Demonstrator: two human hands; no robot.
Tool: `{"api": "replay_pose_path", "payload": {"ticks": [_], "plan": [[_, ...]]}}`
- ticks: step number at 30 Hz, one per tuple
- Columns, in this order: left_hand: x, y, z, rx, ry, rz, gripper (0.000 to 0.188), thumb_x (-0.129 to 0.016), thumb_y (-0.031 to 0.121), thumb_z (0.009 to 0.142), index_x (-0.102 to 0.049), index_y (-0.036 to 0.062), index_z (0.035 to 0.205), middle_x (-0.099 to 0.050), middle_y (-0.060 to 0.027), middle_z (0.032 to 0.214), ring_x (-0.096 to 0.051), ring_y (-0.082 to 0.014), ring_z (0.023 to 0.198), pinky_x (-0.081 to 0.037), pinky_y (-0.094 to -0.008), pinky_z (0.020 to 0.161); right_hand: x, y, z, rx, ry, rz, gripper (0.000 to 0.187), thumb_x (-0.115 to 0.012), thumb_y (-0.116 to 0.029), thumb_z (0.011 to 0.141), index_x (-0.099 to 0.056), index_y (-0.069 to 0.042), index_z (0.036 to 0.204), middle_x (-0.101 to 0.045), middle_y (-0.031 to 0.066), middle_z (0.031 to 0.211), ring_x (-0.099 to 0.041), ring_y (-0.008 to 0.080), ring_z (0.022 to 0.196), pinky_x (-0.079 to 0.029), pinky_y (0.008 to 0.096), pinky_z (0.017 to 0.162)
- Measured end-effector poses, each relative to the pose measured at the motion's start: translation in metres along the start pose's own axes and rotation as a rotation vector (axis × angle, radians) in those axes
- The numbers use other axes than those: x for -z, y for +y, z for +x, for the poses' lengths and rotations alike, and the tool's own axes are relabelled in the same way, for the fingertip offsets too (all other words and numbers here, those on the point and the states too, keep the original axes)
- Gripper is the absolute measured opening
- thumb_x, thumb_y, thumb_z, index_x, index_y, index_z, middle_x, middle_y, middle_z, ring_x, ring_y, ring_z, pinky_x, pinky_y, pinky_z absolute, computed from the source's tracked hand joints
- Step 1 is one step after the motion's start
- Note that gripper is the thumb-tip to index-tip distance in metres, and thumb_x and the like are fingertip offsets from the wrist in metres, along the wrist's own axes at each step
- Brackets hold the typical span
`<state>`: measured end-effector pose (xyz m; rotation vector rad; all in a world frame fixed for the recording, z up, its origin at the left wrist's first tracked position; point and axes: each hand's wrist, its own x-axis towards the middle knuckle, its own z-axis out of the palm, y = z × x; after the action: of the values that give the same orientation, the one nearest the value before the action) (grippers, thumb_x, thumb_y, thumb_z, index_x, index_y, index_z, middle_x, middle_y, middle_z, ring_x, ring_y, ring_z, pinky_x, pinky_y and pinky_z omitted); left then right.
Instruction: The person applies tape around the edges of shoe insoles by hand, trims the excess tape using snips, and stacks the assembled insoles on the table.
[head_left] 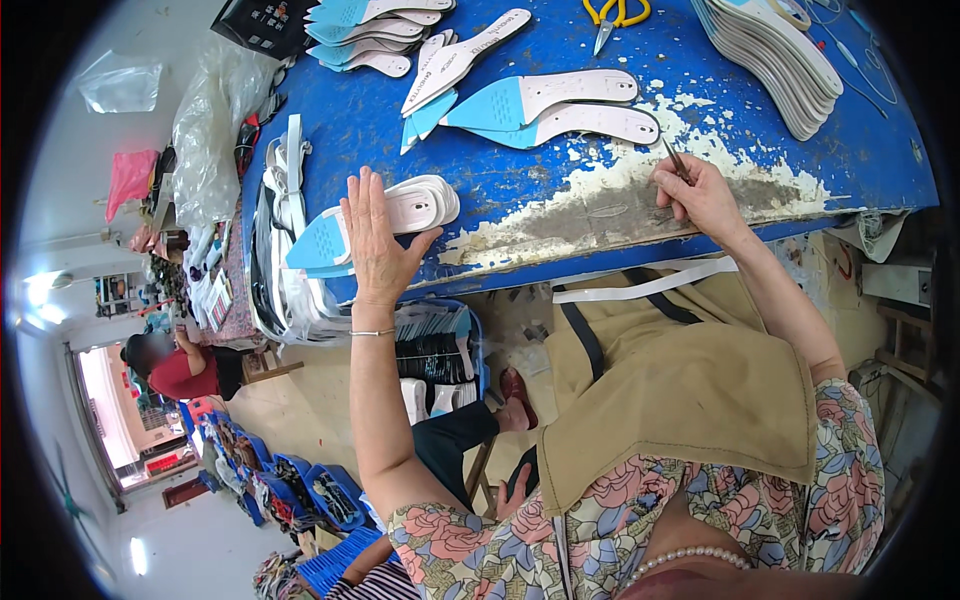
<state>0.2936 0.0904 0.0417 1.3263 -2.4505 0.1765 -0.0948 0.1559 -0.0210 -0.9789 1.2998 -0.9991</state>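
My left hand [375, 245] lies flat with stretched fingers across a small stack of insoles [425, 205], white at the heel and light blue at the front. By the worn table edge, my right hand [705, 200] is closed around a thin dark pointed tool [677, 160], its tip pointing up and away from me; its exact kind is unclear. Beyond the hands, a pair of blue-and-white insoles [590, 88] lies overlapping. White printed insoles [470, 55] fan out to their left.
Yellow-handled scissors [605, 20] lie at the back of the blue table [690, 65]. A tall insole stack [785, 75] stands at the far right. White strips [290, 190] hang over the left edge. Below is a blue crate [480, 345] of insoles. Another person [190, 365] is at left.
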Motion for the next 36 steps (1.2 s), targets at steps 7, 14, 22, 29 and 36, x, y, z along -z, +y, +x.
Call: {"api": "replay_pose_path", "payload": {"ticks": [7, 14, 22, 29, 36], "plan": [[0.003, -0.001, -0.004, 0.036, -0.021, 0.011, 0.101, -0.080, 0.035, 0.059, -0.024, 0.0010, 0.136, -0.026, -0.0198, 0.141, -0.020, -0.0372, 0.133, -0.014, -0.0506, 0.108, 0.001, -0.001, -0.003, 0.003, -0.009, 0.006, 0.015, -0.058, -0.018, 0.087, -0.057, -0.003, 0.090, -0.057, 0.0018, 0.065, -0.045, 0.0032, 0.046, -0.036, 0.0170, 0.042], [0.008, -0.006, -0.006, 0.053, -0.019, 0.006, 0.074, -0.059, 0.038, 0.083, -0.027, -0.0013, 0.136, -0.026, -0.0208, 0.141, -0.019, -0.0396, 0.132, -0.014, -0.0506, 0.107, -0.001, -0.009, -0.003, 0.006, -0.006, -0.036, 0.014, -0.057, -0.018, 0.087, -0.058, -0.004, 0.089, -0.057, 0.0014, 0.064, -0.044, 0.0031, 0.045, -0.035, 0.0171, 0.041], [0.016, 0.019, -0.005, 0.471, 0.637, -0.129, 0.044, -0.051, 0.014, 0.090, -0.039, -0.0054, 0.127, -0.036, -0.0238, 0.130, -0.036, -0.0360, 0.120, -0.030, -0.0441, 0.100, 0.013, -0.049, 0.023, 0.156, -0.044, -0.363, 0.021, -0.061, -0.018, 0.082, -0.059, -0.001, 0.093, -0.058, 0.0028, 0.068, -0.052, 0.0101, 0.059, -0.041, 0.0256, 0.054], [0.011, 0.025, -0.025, 0.711, 0.591, -0.244, 0.045, -0.054, 0.011, 0.088, -0.038, -0.0068, 0.126, -0.040, -0.0221, 0.125, -0.037, -0.0337, 0.117, -0.033, -0.0417, 0.097, -0.037, -0.091, 0.023, 0.516, 0.177, -0.907, 0.034, -0.065, -0.019, 0.077, -0.058, -0.005, 0.107, -0.058, 0.0123, 0.102, -0.056, 0.0196, 0.093, -0.044, 0.0306, 0.078], [0.028, -0.013, -0.026, 0.744, 0.742, -0.440, 0.050, -0.056, 0.009, 0.086, -0.035, -0.0064, 0.128, -0.040, -0.0209, 0.126, -0.039, -0.0313, 0.117, -0.035, -0.0384, 0.095, -0.200, -0.172, 0.068, 0.307, -0.548, -0.551, 0.039, -0.062, -0.025, 0.082, -0.055, -0.001, 0.112, -0.059, 0.0130, 0.109, -0.057, 0.0218, 0.099, -0.044, 0.0314, 0.086]]}}
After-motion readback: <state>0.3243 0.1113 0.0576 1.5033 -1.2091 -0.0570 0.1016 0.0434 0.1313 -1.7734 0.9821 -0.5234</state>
